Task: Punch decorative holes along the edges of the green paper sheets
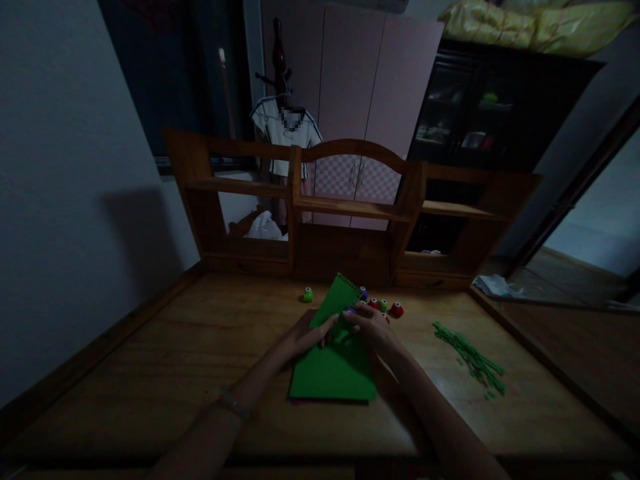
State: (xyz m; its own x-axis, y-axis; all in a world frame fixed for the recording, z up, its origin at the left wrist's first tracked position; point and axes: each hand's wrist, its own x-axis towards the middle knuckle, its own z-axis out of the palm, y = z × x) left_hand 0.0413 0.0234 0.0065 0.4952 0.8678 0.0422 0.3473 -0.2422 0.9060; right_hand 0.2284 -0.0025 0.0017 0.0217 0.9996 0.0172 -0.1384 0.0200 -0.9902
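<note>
A green pad of paper point(333, 373) lies on the wooden desk, its perforated top sheet point(343, 293) angled up toward the back. My left hand point(315, 335) rests on the paper's left part, fingers pointing right; whether it grips anything is hidden. From the right, my right hand point(371, 325) closes its fingers on a small purple object point(350, 310) over the paper. Just behind that hand sit small craft punches or similar pieces: a purple one point(363, 292), a green one point(383, 305) and red ones point(397, 309). Another green one point(308, 295) stands apart to the left.
Green paper strips point(470, 353) are heaped on the desk's right side. A wooden shelf unit point(350, 210) runs along the back edge. White plastic point(495, 285) lies beyond the right rim. Behind stand a wardrobe, a dark cabinet and a hanging shirt point(287, 130).
</note>
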